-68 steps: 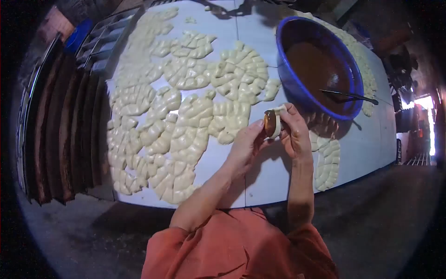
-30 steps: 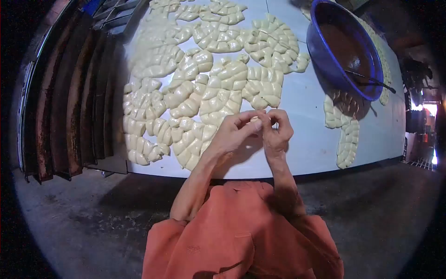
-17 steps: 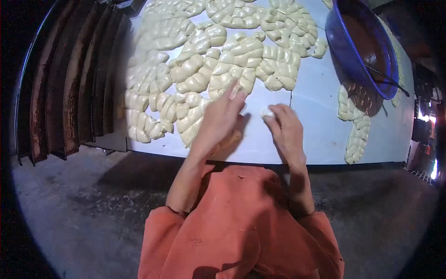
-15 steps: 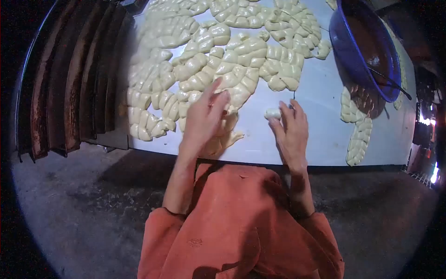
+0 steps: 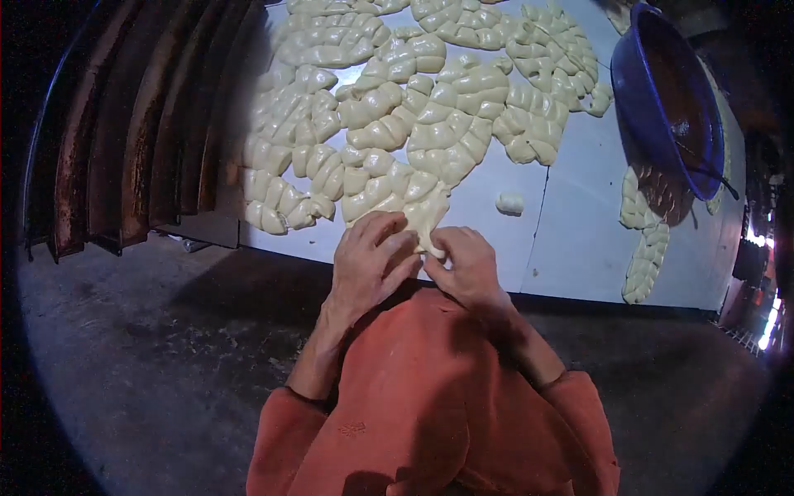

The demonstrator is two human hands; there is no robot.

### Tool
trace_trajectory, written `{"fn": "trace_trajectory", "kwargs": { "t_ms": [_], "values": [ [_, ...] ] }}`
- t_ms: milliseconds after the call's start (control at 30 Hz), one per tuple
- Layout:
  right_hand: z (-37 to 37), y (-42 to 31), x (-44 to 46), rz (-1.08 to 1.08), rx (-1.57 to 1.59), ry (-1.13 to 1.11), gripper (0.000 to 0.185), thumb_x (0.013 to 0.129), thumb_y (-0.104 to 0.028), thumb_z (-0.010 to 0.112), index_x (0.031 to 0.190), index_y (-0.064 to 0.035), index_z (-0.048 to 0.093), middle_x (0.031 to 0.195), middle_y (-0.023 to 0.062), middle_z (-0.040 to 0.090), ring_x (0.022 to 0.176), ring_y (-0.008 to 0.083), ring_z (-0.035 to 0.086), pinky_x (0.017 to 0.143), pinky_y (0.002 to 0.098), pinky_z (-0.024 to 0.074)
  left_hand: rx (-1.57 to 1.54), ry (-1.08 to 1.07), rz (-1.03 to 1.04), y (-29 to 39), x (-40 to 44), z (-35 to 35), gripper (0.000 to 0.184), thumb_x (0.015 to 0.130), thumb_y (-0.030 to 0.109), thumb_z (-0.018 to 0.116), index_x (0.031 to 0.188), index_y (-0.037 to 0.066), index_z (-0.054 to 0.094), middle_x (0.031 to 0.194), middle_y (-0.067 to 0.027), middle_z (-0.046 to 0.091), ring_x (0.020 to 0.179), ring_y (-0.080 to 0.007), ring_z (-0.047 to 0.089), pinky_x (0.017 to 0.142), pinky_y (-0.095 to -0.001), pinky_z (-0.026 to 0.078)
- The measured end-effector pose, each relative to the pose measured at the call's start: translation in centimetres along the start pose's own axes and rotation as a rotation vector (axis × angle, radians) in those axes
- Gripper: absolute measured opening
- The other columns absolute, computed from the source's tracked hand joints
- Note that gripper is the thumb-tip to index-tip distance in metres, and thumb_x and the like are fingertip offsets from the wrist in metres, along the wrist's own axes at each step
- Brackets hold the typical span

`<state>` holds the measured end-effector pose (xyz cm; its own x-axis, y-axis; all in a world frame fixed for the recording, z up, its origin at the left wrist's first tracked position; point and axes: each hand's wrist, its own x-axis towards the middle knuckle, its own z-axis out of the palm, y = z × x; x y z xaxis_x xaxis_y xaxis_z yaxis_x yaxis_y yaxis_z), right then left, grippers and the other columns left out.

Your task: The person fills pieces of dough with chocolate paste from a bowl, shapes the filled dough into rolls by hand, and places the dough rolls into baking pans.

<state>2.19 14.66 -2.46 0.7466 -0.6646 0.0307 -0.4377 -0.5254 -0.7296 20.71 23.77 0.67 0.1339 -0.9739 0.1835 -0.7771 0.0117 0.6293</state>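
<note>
Pale, glossy dough lies in scored, joined pieces over the left and middle of the white table. At the near edge, my left hand rests with curled fingers against the near part of this dough. Close beside it on the right, my right hand pinches a stretched corner of the dough between thumb and fingers. A small rolled piece of dough sits by itself on the table, beyond and to the right of my right hand.
At the upper right a blue basin holds brown filling, with a dark-handled utensil leaning in it. A narrow strip of dough lies below the basin. Dark metal trays stand in a row left of the table.
The small roll has left my right hand and lies on the table. Both hands have come together at the near edge, where my right hand has taken hold of the dough. The view has shifted.
</note>
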Motion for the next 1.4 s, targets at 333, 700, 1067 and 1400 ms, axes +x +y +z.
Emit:
{"fn": "trace_trajectory", "kwargs": {
  "t_ms": [333, 700, 1067, 1400],
  "values": [
    [-3.0, -1.8, 0.9, 0.805, 0.671, -0.23, 0.019, 0.091, -0.015, 0.066, 0.103, -0.0042, 0.057, 0.104, 0.0118, 0.06, 0.087, 0.0187, 0.062, 0.071, 0.0312, 0.054, 0.021, 0.065, 0.055, -0.8, -0.7, 1.4, 0.021, 0.077, 0.019, 0.08, 0.093, 0.01, 0.07, 0.113, -0.0058, 0.066, 0.111, -0.0264, 0.059, 0.083, -0.0402, 0.044],
    [-2.3, -2.3, 0.1, 0.391, 0.334, -0.003, 0.025, 0.09, -0.014, 0.067, 0.112, -0.0032, 0.063, 0.099, 0.0179, 0.069, 0.089, 0.0377, 0.069, 0.078, 0.0413, 0.0543, 0.004, -0.073, 0.063, 0.0, 0.4, 1.2, 0.056, 0.079, 0.029, 0.078, 0.129, 0.012, 0.06, 0.132, -0.0073, 0.057, 0.128, -0.0291, 0.048, 0.1, -0.0468, 0.036],
    [-5.5, -0.2, -2.9, 0.437, 0.923, -0.145, 0.014, 0.076, -0.002, 0.073, 0.089, -0.002, 0.066, 0.086, 0.005, 0.067, 0.074, 0.0106, 0.06, 0.067, 0.0258, 0.0464, 0.066, -0.145, 0.244, -1.1, 0.8, 3.4, 0.037, 0.074, 0.021, 0.077, 0.11, 0.024, 0.07, 0.139, -0.0029, 0.057, 0.131, -0.0299, 0.047, 0.105, -0.0562, 0.035],
    [-11.9, -1.2, -3.3, 0.22, 1.518, 0.377, 0.053, 0.084, -0.012, 0.069, 0.132, 0.0027, 0.053, 0.11, 0.0225, 0.065, 0.084, 0.0239, 0.068, 0.073, 0.0296, 0.0559, 0.091, -0.381, 0.153, 1.7, 2.7, 1.1, 0.065, 0.074, 0.027, 0.081, 0.135, 0.022, 0.059, 0.151, -0.0118, 0.044, 0.142, -0.0341, 0.035, 0.113, -0.0611, 0.027]
  ]
}}
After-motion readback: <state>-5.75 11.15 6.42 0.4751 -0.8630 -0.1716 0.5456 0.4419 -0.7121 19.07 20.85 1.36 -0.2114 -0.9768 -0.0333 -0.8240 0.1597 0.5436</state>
